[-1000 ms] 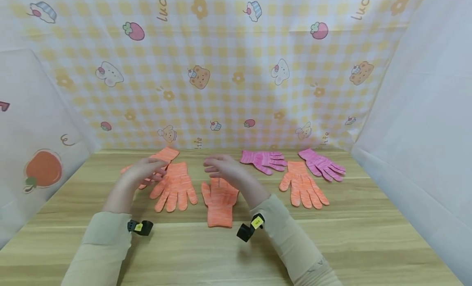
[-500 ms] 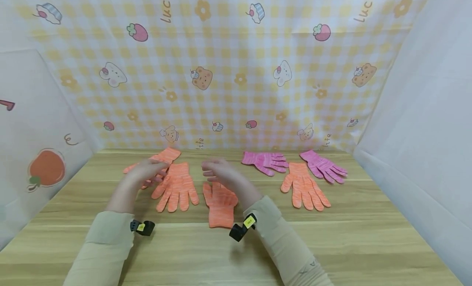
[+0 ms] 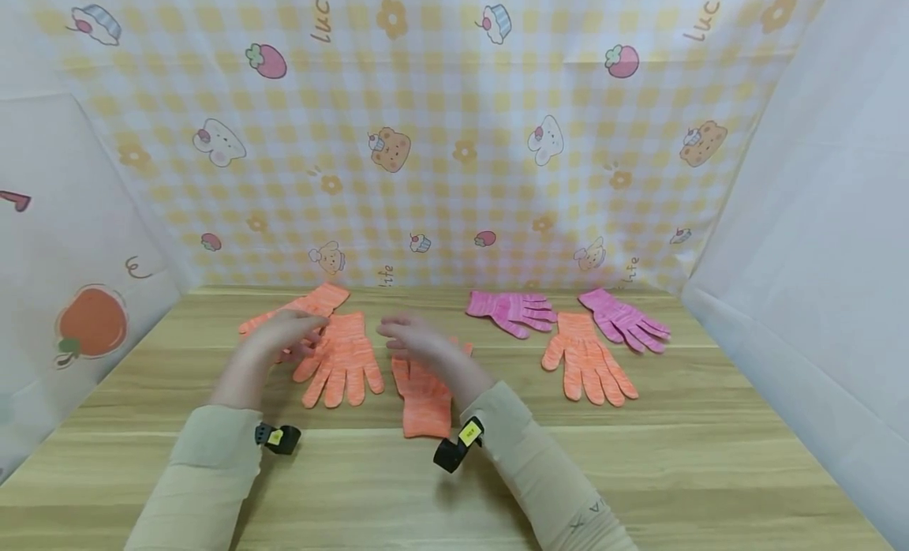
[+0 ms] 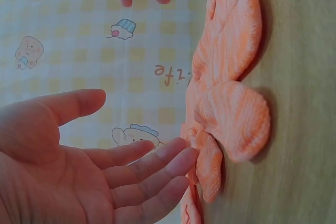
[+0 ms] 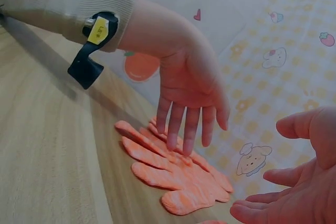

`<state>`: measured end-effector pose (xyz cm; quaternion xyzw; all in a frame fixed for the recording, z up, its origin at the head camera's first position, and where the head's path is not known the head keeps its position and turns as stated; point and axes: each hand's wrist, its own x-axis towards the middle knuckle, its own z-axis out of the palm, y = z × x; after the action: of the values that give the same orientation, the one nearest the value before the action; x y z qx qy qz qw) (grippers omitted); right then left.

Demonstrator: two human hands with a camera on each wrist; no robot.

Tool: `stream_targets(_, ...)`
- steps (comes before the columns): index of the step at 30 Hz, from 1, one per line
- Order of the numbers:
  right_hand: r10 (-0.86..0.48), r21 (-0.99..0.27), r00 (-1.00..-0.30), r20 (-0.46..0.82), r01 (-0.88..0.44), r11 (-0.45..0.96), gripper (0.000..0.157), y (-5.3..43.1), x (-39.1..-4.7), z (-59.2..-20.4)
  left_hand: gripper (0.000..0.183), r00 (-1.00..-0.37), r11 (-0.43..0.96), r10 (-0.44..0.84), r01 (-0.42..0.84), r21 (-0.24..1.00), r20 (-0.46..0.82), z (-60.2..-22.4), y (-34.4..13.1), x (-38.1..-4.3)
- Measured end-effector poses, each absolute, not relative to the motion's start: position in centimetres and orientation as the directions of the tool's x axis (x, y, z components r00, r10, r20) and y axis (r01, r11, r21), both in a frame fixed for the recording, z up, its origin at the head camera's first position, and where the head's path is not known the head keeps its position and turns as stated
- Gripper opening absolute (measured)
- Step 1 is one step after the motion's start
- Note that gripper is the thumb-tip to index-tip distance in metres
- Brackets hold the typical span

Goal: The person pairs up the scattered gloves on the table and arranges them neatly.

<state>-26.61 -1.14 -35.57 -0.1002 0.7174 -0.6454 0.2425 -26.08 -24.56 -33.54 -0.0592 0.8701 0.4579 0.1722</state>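
Observation:
My left hand [image 3: 278, 335] hovers beside and over the left pair of orange knit gloves, its fingers relaxed and nothing in it. One orange glove [image 3: 344, 365] lies with its fingers toward me; another orange glove [image 3: 323, 298] lies slanted behind it, partly hidden by that hand. In the left wrist view the palm [image 4: 58, 182] faces across with fingers spread. My right hand [image 3: 419, 339], also holding nothing, is above the middle orange glove [image 3: 426, 409], whose fingers point away and are partly covered. The right wrist view shows the two palms facing each other.
At the right lie a further orange glove [image 3: 585, 361] and two pink gloves [image 3: 507, 308], [image 3: 625, 322] on the wooden table [image 3: 355, 488]. A checked cloth [image 3: 454, 101] rises behind the table. Each wrist wears a small black camera [image 3: 284, 439].
My right hand has moved a little to the left, uncovering some fingertips of the middle glove. My left hand stays almost in place. The gloves lie as before.

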Motion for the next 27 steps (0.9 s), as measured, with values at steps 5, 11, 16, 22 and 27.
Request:
stream_targets(5,-0.455,-0.974,-0.865,-0.213,0.151,0.168,0.056,-1.3,-26.7,-36.2,0.063,-0.932,0.541,0.067,-0.266,0.798,-0.356,-33.8,-24.3,-26.2)
stream_targets(11,-0.48,-0.975,-0.851,-0.212,0.149,0.166,0.057,-1.3,-26.4,-36.4,0.059,-0.93,0.544,0.072,-0.266,0.796,-0.36,-34.0,-24.3,-26.3)
stream_targets(16,-0.521,-0.973,-0.824,-0.224,0.157,0.17,0.059,-0.9,-26.1,-36.6,0.059,-0.929,0.559,0.078,-0.259,0.787,-0.362,-34.1,-24.2,-26.4)
stream_targets(22,-0.54,-0.971,-0.808,-0.237,0.172,0.168,0.061,-0.8,-25.9,-36.8,0.061,-0.926,0.566,0.079,-0.262,0.781,-0.368,-34.2,-24.1,-26.3)
stream_targets(27,-0.541,-0.969,-0.806,-0.241,0.169,0.18,0.062,-1.0,-26.0,-37.0,0.061,-0.927,0.572,0.08,-0.258,0.779,-0.366,-34.2,-24.1,-26.3)
